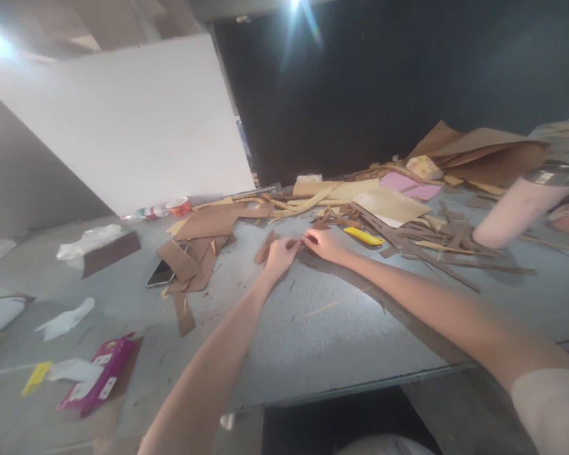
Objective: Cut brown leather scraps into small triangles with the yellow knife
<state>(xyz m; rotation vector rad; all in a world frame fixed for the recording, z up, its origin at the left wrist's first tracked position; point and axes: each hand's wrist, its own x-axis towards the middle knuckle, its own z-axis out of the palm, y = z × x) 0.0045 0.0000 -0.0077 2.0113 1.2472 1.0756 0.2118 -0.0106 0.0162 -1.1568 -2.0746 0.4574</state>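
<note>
brown pc (264,248) by curled lh (282,254)

You have a pale pink bottle (521,205) with a silvery cap (554,172); yellow cutter (363,236); magenta tissue pack (99,376) with white patches; red-and-white cup (179,206); brown and tan scraps (208,224); grey tabletop (322,341).

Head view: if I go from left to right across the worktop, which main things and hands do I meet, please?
Purple tissue packet → smartphone, partly covered by brown pieces → left hand → right hand → slim yellow object → pink bottle with a metallic lid.
</note>
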